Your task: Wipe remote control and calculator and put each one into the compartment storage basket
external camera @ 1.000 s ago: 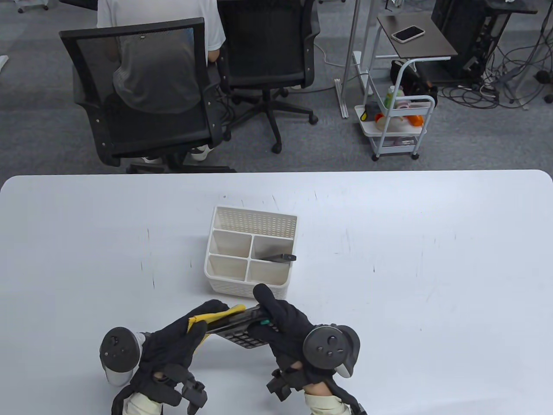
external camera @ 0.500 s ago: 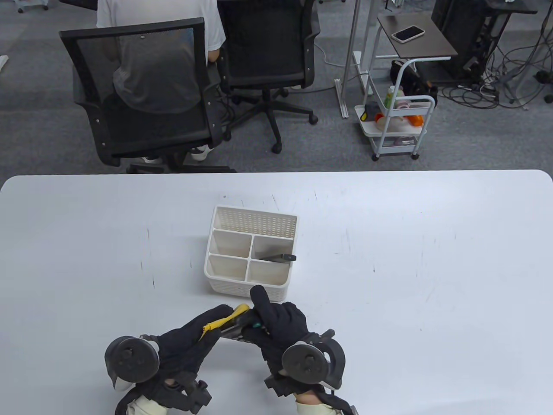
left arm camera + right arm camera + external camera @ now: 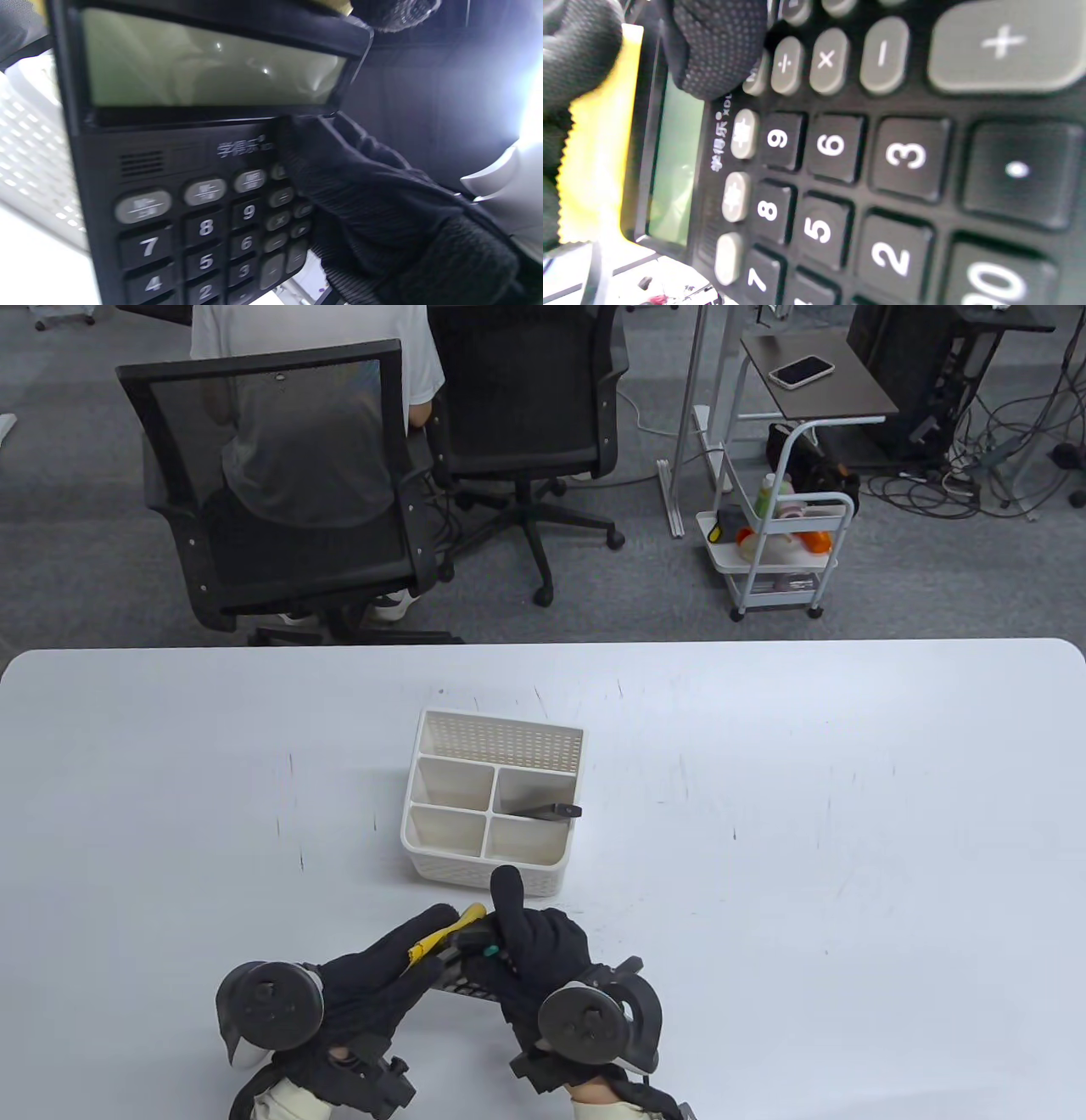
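Observation:
Near the table's front edge, my right hand [image 3: 519, 935] grips the black calculator [image 3: 465, 977] and holds it tilted up off the table. Its thumb [image 3: 721, 51] lies across the upper keys of the calculator [image 3: 840, 169]. My left hand [image 3: 417, 943] pinches a yellow cloth [image 3: 434, 937] against the display end. The cloth [image 3: 594, 161] covers the edge beside the screen. In the left wrist view, the calculator [image 3: 191, 169] fills the frame. A black remote control [image 3: 545, 812] stands in the back right compartment of the white storage basket [image 3: 424, 848].
The basket stands just beyond my hands, and its perforated wall [image 3: 25, 161] shows behind the calculator. The basket's other compartments hold nothing visible. Beyond the table's far edge are office chairs [image 3: 280, 492], a seated person and a white cart [image 3: 780, 551].
My right hand has drawn left and toward the front edge, tipping the calculator more upright. My left hand has closed in from the left, and less of the yellow cloth shows.

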